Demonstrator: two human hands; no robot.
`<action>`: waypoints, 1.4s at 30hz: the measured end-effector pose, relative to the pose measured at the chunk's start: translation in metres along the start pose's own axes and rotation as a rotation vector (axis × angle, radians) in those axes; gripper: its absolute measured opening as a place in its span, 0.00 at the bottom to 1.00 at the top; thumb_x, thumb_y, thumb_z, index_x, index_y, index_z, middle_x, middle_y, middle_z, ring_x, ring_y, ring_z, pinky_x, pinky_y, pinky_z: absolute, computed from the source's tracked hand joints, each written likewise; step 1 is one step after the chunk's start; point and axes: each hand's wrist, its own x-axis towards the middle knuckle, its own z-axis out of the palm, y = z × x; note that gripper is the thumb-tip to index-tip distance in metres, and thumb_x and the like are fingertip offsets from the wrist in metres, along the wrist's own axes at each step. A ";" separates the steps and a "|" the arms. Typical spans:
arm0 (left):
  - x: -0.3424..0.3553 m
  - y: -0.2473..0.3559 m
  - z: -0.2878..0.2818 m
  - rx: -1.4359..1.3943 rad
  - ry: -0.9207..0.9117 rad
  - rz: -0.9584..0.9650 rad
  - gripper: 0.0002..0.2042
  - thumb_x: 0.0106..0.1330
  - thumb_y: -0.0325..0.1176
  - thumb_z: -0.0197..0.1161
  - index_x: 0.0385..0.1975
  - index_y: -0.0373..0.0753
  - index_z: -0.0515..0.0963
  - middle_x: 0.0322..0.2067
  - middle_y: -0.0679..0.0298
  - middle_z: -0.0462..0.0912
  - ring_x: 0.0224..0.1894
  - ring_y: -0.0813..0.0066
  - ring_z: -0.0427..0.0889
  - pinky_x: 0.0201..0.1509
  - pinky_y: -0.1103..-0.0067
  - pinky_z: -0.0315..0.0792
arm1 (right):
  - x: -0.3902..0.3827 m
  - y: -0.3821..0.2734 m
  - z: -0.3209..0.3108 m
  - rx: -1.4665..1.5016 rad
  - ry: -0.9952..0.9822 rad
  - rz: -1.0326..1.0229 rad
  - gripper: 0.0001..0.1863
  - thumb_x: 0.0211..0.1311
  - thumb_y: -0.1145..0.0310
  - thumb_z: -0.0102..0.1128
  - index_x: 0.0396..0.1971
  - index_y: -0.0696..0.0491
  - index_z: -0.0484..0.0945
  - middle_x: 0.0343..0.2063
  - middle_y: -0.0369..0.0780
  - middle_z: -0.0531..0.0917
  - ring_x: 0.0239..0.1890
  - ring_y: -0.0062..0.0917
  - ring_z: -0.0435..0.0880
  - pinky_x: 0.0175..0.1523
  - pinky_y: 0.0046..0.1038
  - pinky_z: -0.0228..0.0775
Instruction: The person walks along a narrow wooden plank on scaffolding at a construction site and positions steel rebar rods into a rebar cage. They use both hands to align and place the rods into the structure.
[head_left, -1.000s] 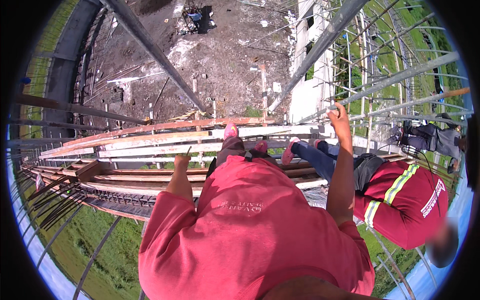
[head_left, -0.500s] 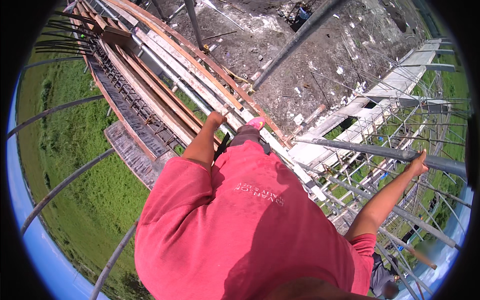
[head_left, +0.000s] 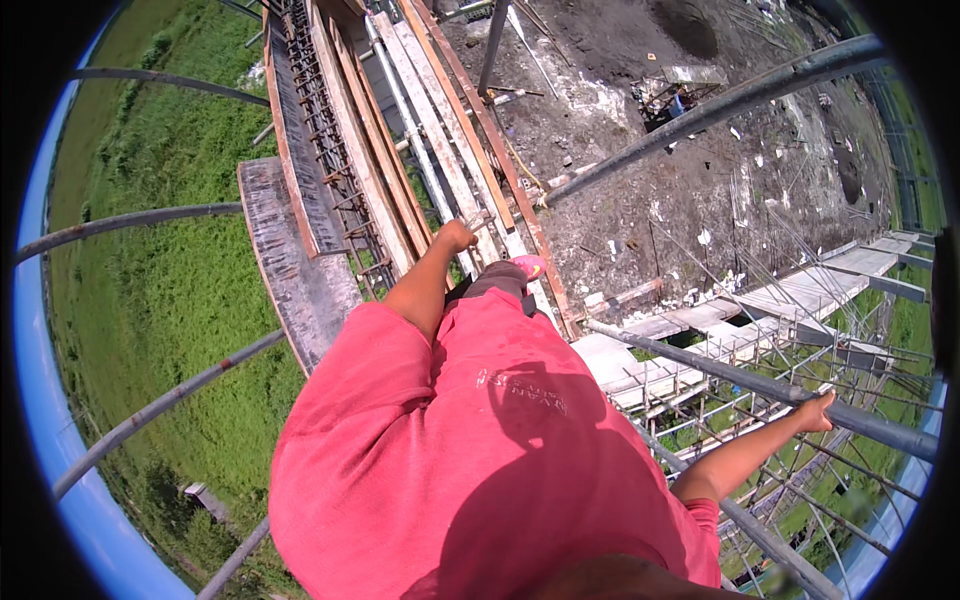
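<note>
Scaffold pipe (head_left: 860, 415) under right hand (head_left: 817, 411), fingers wrapped over it, arm stretched out sideways. Left hand (head_left: 458, 236) closed in fist, nothing visible in it, hanging above planks (head_left: 440, 150) far below. Risk, prob: one-hand grip slips on smooth pipe w/ weight leaning out, so balance lost at height

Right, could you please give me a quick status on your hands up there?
Left hand hanging free, closed. Right hand resting on scaffold pipe. Feet on planks; more pipes around.
</note>
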 end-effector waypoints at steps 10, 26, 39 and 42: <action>-0.042 -0.177 -0.003 -0.281 0.128 -0.343 0.12 0.53 0.39 0.68 0.17 0.39 0.76 0.11 0.67 0.66 0.11 0.74 0.62 0.14 0.70 0.53 | -0.004 0.009 0.010 0.268 0.010 0.017 0.38 0.45 0.49 0.76 0.40 0.68 0.69 0.40 0.57 0.79 0.41 0.46 0.79 0.49 0.42 0.72; 0.027 -0.227 -0.042 -0.559 0.134 -0.601 0.18 0.52 0.43 0.67 0.30 0.30 0.83 0.27 0.55 0.84 0.27 0.65 0.82 0.34 0.68 0.74 | -0.035 -0.033 -0.001 0.231 0.057 0.327 0.36 0.43 0.58 0.76 0.47 0.64 0.69 0.45 0.54 0.79 0.43 0.43 0.80 0.51 0.41 0.72; 0.173 -0.137 -0.257 -0.761 0.149 -0.471 0.13 0.55 0.39 0.66 0.23 0.33 0.77 0.13 0.62 0.71 0.11 0.72 0.67 0.13 0.71 0.59 | -0.262 -0.348 0.209 0.696 -0.762 -0.021 0.52 0.57 0.46 0.67 0.69 0.54 0.44 0.61 0.47 0.68 0.62 0.37 0.68 0.66 0.44 0.57; 0.188 -0.141 -0.307 -0.716 0.173 -0.357 0.14 0.55 0.39 0.66 0.23 0.33 0.77 0.13 0.62 0.72 0.11 0.72 0.69 0.13 0.71 0.61 | -0.291 -0.387 0.266 0.627 -0.745 -0.015 0.39 0.52 0.56 0.73 0.58 0.61 0.64 0.49 0.44 0.78 0.46 0.31 0.79 0.53 0.33 0.70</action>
